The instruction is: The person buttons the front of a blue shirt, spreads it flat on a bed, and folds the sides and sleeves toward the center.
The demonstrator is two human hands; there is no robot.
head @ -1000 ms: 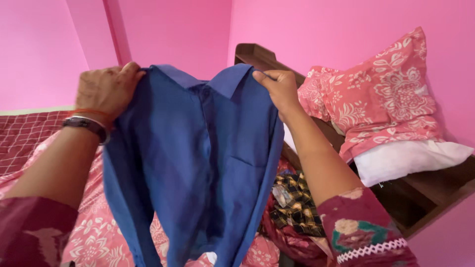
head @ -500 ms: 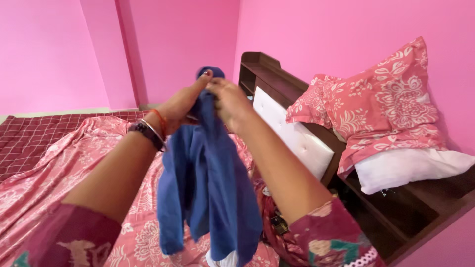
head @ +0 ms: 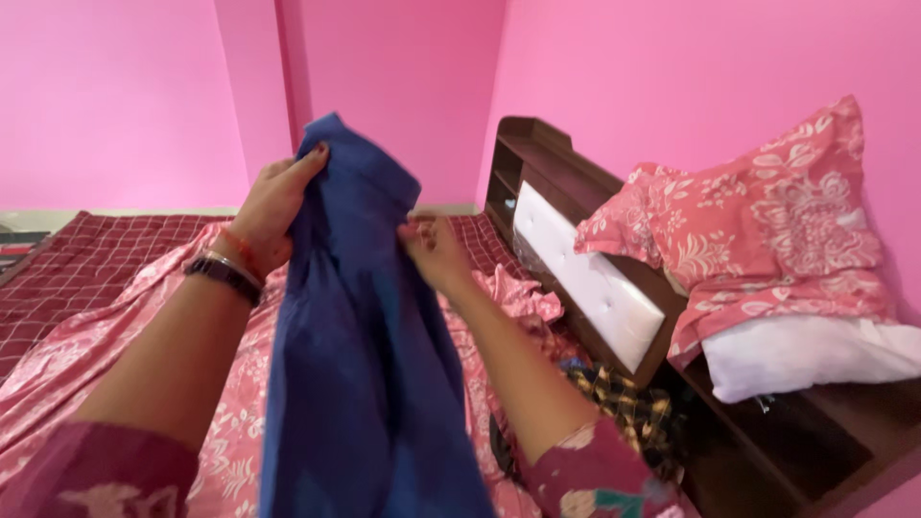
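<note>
A blue shirt [head: 365,364] hangs folded lengthwise in front of me, over the bed. My left hand [head: 273,206] grips its top edge near the collar, held high. My right hand [head: 434,251] pinches the shirt's right edge a little lower. The cloth drops down past the bottom of the view and hides part of the bed.
A bed with a pink floral sheet [head: 115,326] and a dark red checked cover [head: 86,259] lies below. A brown headboard with a white padded panel [head: 585,278] stands at right, with stacked pink floral pillows [head: 767,230] and a white one [head: 815,350]. Checked clothes [head: 624,403] lie beside it.
The shirt was spread wide between both hands, then brought together into a narrow fold. Now my hands have parted slightly, the left staying at the top and the right sliding down the edge.
</note>
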